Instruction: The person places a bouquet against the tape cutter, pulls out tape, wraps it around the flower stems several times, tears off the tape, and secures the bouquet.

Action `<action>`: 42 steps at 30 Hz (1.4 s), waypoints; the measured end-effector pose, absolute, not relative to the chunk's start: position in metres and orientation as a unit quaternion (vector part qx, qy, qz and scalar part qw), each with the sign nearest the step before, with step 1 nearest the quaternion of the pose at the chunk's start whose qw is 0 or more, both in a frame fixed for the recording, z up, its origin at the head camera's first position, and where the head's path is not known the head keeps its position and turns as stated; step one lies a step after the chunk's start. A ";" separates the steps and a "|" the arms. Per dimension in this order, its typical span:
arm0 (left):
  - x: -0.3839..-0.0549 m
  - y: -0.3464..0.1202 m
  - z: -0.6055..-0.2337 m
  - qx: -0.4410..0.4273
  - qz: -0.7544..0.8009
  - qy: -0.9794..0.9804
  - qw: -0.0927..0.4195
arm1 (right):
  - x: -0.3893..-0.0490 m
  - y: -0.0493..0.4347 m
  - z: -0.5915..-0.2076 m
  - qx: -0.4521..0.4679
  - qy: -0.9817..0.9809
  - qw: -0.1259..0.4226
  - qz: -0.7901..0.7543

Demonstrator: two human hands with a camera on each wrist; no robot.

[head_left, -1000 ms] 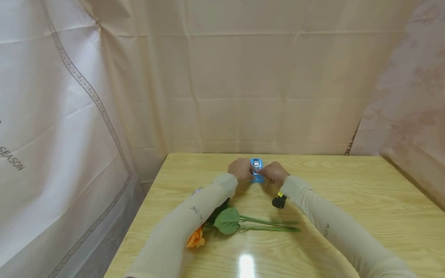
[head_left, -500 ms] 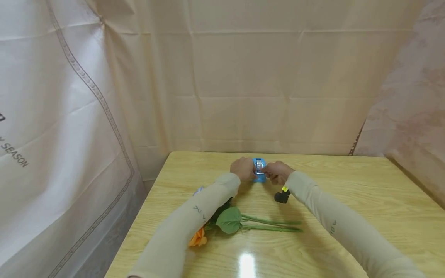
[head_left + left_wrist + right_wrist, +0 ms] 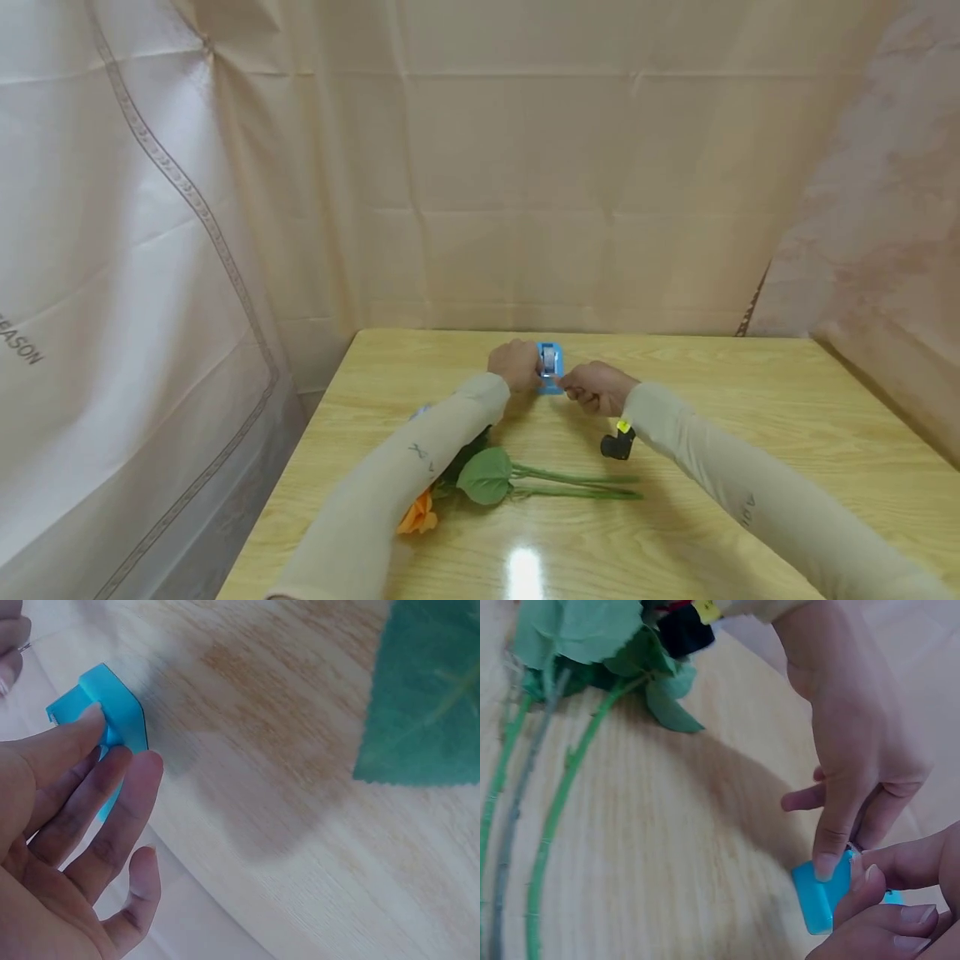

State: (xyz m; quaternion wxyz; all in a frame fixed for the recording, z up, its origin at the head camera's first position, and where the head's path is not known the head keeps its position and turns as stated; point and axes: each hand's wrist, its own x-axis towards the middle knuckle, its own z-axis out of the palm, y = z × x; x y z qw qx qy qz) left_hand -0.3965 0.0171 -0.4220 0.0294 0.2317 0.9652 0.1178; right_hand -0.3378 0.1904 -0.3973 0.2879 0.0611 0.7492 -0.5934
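Note:
A small blue tape dispenser (image 3: 552, 387) with a roll of clear tape sits near the far edge of the table. My left hand (image 3: 514, 364) grips its side, thumb on one face and fingertips on the other, as the left wrist view shows on the dispenser (image 3: 124, 712). To the right, my right hand (image 3: 600, 389) pinches the loose end of the tape between thumb and forefinger, just in front of the cutter. The strip is thin and barely visible. In the right wrist view, both hands meet at the dispenser (image 3: 810, 896).
Artificial flowers lie nearer me, with an orange bloom (image 3: 418, 513), a broad green leaf (image 3: 484, 476) and long stems (image 3: 577, 478); my left sleeve covers part of them. A black wrist camera (image 3: 617, 443) hangs under my right cuff. A draped cloth (image 3: 510, 167) stands behind the table.
My right hand goes from a pointing finger at the tape roll to a pinch, then draws slightly toward me and away from the dispenser. The left hand keeps its grip.

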 end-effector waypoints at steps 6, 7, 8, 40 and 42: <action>-0.396 0.014 -0.421 0.227 0.113 0.967 0.033 | -0.332 0.191 -0.400 0.056 0.750 0.276 -0.599; -0.395 0.014 -0.420 0.229 0.113 0.966 0.034 | -0.331 0.191 -0.401 0.058 0.746 0.273 -0.605; -0.395 0.015 -0.420 0.230 0.115 0.966 0.035 | -0.330 0.191 -0.402 0.060 0.743 0.272 -0.609; -0.395 0.018 -0.422 0.246 0.087 0.965 0.032 | -0.274 0.190 -0.402 0.048 0.731 0.289 -0.616; -0.395 0.017 -0.421 0.240 0.085 0.966 0.033 | -0.272 0.191 -0.402 0.047 0.733 0.285 -0.616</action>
